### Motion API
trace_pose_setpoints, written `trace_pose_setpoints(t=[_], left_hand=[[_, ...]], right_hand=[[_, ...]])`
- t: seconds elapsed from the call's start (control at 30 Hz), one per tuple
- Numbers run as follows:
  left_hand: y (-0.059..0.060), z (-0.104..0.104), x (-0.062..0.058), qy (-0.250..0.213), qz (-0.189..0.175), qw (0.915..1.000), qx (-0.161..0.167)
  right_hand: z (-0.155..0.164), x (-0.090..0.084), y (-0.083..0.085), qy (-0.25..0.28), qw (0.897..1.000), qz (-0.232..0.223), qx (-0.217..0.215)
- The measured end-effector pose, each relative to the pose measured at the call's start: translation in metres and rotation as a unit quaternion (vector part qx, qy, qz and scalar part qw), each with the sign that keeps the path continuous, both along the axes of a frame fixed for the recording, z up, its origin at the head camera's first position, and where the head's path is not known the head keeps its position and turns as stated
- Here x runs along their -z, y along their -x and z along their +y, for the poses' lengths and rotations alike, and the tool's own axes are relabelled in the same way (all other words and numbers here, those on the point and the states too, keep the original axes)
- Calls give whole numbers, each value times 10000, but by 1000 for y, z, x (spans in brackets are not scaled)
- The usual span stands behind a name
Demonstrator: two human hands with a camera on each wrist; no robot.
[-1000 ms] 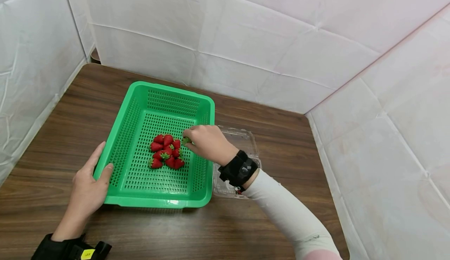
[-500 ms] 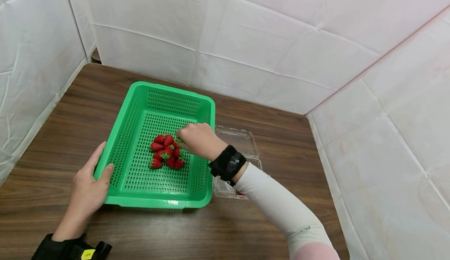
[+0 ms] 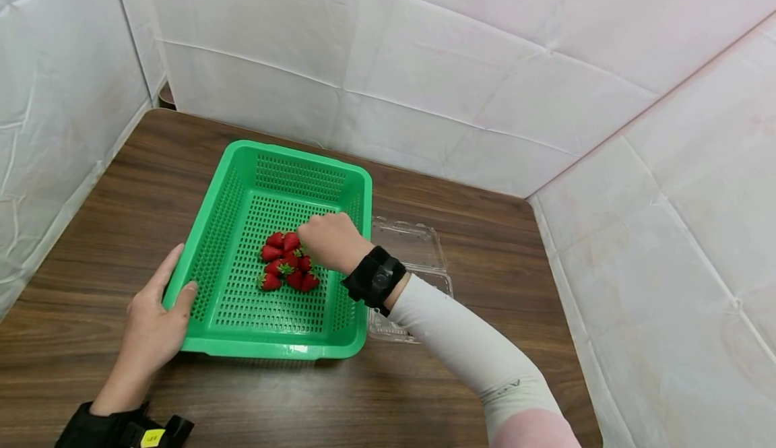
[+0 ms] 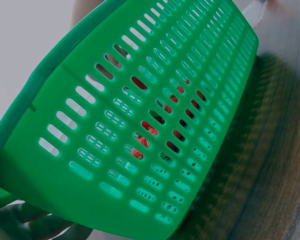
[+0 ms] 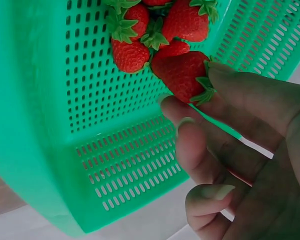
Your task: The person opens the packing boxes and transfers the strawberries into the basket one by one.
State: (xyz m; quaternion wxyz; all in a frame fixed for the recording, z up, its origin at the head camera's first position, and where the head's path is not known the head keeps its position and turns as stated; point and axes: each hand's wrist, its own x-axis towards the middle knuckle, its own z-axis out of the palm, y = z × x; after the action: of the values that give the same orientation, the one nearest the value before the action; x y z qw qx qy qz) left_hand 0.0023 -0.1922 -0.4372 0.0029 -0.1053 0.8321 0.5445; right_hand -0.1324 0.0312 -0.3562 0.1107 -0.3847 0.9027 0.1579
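Note:
A green perforated plastic basket (image 3: 275, 348) stands on the table with a cluster of strawberries (image 3: 275, 281) on its floor. My left hand (image 3: 156, 310) grips the basket's left rim, thumb over the inner side. In the left wrist view, red fruit shows through slots in the basket wall (image 4: 105, 165). Over the right edge of the cluster, my right hand (image 3: 332, 240) pinches one strawberry (image 5: 182, 75) near its leafy end, between thumb and fingers. Its tip points toward the other berries. The head view hides this berry behind the hand.
Right of the basket lies an unfolded clear plastic clamshell box (image 3: 415, 242), its near half partly covered by my right wrist and sleeve. Brown wood-look table (image 3: 497, 266) surrounds both. White sheeting (image 3: 412, 118) rises behind and at both sides.
My right hand has moved left over the basket with the strawberry, up to the cluster's right edge. The left hand and basket have stayed nearly still.

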Motion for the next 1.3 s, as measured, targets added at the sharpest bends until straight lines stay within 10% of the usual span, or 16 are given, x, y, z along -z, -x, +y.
trace_pose_setpoints(t=[1.3], left_hand=[[0, 1, -2, -81, -45, 10000, -16]], right_hand=[[-8, 16, 0, -431, 9989, -38, -180]])
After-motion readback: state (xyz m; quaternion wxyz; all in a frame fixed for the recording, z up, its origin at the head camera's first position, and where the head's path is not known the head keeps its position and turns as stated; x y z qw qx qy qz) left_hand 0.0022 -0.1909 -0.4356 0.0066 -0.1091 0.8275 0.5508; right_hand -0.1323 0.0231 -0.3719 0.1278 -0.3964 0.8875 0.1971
